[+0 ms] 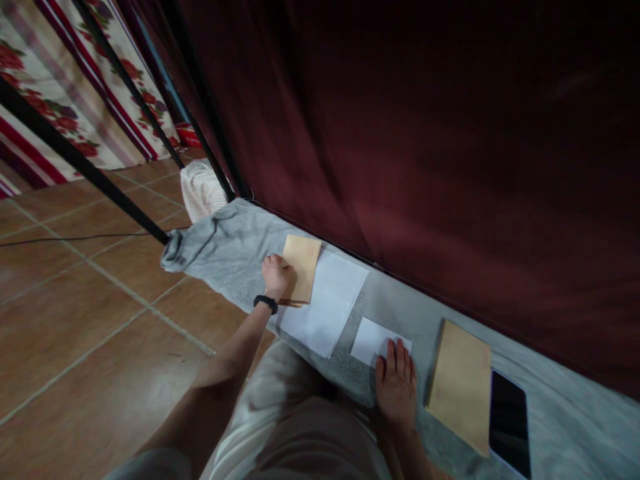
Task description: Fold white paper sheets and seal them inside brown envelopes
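My left hand (277, 276), with a black band on the wrist, is closed at the left edge of a small stack of brown envelopes (304, 263). The thumb presses on the top envelope. Part of the stack overlaps white sheets of paper (330, 300) on the grey cloth. My right hand (397, 383) lies flat, fingers stretched out, over the near right part of a smaller white paper (373, 340), which looks folded. Right of that hand rests a thicker pile of brown envelopes (463, 383), apart from it.
A dark phone or tablet (509, 423) lies beside the thicker pile. Grey cloth (227, 240) covers the narrow surface, with a dark red curtain (400, 167) behind. Black poles (100, 163) rise at the left above the tiled floor (100, 347), where a cable (90, 237) runs.
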Demonstrator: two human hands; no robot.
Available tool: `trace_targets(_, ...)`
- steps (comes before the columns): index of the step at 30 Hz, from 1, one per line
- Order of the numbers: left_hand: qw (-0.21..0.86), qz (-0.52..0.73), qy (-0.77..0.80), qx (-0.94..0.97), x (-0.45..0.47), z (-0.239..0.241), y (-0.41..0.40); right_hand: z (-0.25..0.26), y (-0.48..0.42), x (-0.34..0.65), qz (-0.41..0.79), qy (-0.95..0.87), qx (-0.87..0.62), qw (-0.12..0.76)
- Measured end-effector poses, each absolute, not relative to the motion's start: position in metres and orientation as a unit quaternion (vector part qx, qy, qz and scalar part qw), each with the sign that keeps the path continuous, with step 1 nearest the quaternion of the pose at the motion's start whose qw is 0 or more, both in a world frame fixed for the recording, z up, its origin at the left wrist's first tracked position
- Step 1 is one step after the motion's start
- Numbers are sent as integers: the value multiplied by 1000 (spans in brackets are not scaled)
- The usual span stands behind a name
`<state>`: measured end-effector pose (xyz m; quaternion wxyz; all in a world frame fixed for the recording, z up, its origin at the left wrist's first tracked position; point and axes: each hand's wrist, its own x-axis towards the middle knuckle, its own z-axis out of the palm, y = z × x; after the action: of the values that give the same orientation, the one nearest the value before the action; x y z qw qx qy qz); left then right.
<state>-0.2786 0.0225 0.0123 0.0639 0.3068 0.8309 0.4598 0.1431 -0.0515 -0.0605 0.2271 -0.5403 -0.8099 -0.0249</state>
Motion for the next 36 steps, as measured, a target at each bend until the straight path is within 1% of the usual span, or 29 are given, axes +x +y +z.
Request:
trace_targets(5, 150, 559, 776, 250, -277, 31, 17, -61, -51, 143, -34, -807, -544, 226)
trace_targets(10, 235, 666, 695, 131, -285, 61, -2, -60, -51, 141, -16, -805, -546, 234)
trace_targets(15, 353, 702, 616, 61, -255, 75, -27, -56, -51, 142, 28, -795, -552, 252)
trace_targets(17, 401, 705, 583, 44, -228, 73, -33, -51, -49, 143, 71, -789, -548, 268)
trace_targets(19, 471, 725, 503, -14, -198, 69, -36, -44, -46, 143, 136, -769, -549, 299)
trace_targets(21, 484, 740, 464, -57, -169, 65, -38, -32, -42, 140, 226, -722, -558, 342)
trace_targets(23, 488, 733, 467, -76, -146, 62, -39, -18, -39, 132, 336, -661, -556, 375)
trace_targets(25, 496, 720, 478, -82, -127, 58, -40, -5, -35, 120, 439, -590, -548, 398)
trace_targets(28, 504, 710, 484, -86, -108, 54, -42, 8, -31, 101, 585, -481, -510, 409)
trace_targets(31, 520, 698, 485, -80, -94, 49, -46, 11, -28, 90, 635, -405, -512, 413)
trace_targets(36, 545, 680, 484, -84, -82, 45, -52, 8, -28, 95, 644, -372, -510, 433)
